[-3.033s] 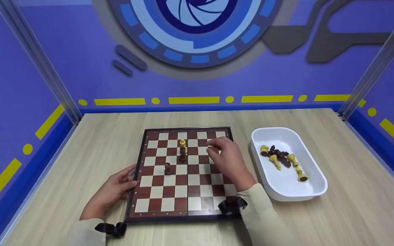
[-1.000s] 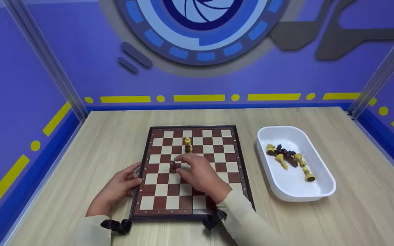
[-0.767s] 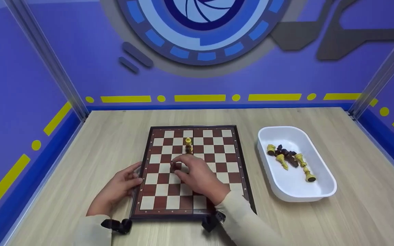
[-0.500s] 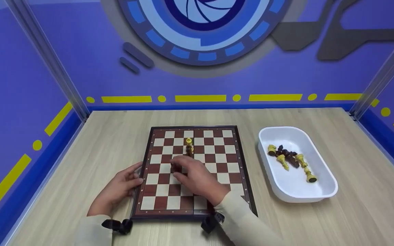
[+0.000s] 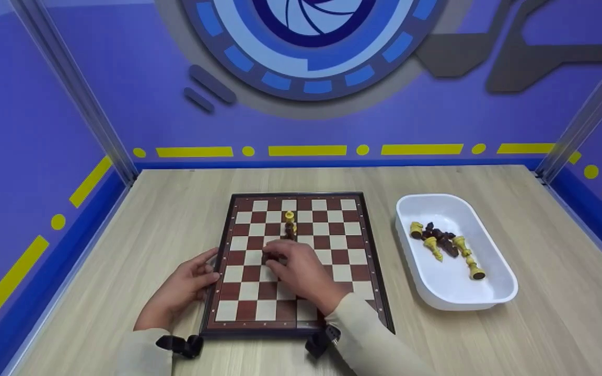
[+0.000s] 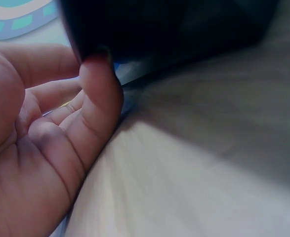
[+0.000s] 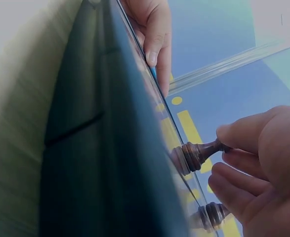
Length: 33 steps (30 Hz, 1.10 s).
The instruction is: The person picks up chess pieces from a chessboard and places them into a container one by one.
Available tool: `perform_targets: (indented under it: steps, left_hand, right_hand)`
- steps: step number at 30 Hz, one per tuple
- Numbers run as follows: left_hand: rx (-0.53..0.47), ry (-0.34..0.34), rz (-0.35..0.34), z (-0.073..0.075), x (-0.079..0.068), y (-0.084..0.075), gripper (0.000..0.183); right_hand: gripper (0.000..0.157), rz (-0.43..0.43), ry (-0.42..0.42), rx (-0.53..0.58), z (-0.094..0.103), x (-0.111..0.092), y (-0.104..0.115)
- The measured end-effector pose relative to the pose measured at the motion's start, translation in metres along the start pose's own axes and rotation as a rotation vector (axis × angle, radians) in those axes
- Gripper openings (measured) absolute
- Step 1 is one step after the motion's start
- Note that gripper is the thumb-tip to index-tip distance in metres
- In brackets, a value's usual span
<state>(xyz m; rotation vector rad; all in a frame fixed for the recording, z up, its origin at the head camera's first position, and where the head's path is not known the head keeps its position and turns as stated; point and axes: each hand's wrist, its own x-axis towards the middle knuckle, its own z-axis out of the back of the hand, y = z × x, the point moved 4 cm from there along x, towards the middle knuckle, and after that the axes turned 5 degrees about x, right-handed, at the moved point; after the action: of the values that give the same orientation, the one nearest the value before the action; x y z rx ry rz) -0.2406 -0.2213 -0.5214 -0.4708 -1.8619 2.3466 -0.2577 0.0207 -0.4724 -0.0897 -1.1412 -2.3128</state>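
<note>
My right hand [image 5: 301, 271] is over the chessboard [image 5: 265, 310], left of its middle. Its thumb and fingers pinch the top of a dark brown chess piece [image 7: 196, 153], whose round base is at the board surface. The head view shows only a sliver of it, and its top is hidden. Just beyond stand another dark piece [image 5: 289, 231] and a yellow piece [image 5: 289, 215]; more yellow shows behind the dark one. My left hand [image 5: 178, 290] lies at the board's left edge, thumb and index finger touching it. Its other fingers are loosely bent.
To the right of the board stands a white plastic tub [image 5: 489, 290]. Several yellow pieces [image 5: 432, 248] and dark pieces [image 5: 444, 243] lie tumbled inside. A wooden table [image 5: 186, 209] carries everything, with a blue-purple panel [image 5: 139, 104] behind it.
My right hand has moved left from the board's right half to the nearer dark piece, and its fingers have closed on it. The left hand stays at the edge. The view shifted slightly.
</note>
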Motion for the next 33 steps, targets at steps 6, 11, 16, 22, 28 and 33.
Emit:
perform_targets:
  steps: [6,11,16,22,28,33]
  left_hand:
    - [-0.001,0.001,-0.003,-0.0001,0.0003,-0.0002,0.07]
    - [-0.008,0.005,-0.003,-0.0004,0.0006,-0.0009,0.07]
    - [-0.013,0.01,-0.006,-0.0004,0.0012,-0.001,0.07]
    - [-0.022,0.011,-0.007,-0.0007,0.0013,-0.0006,0.069]
    - [0.002,-0.005,0.004,-0.0002,0.0008,-0.0001,0.069]
    - [0.004,-0.005,-0.001,-0.0005,-0.0002,-0.0014,0.069]
  right_hand:
    - [0.014,-0.028,-0.043,0.013,0.0012,-0.0001,-0.0008]
    - [0.004,-0.057,-0.063,0.027,0.0021,-0.0004,-0.002]
    - [0.003,-0.044,-0.076,0.02,0.0014,0.0,-0.003]
    - [0.008,-0.056,-0.079,0.07,0.0014,0.0002,-0.0049]
    - [0.021,-0.083,-0.089,0.145,0.0044,-0.0001,-0.0049]
    - [0.022,-0.049,-0.085,0.134,0.0067,-0.0009,-0.0027]
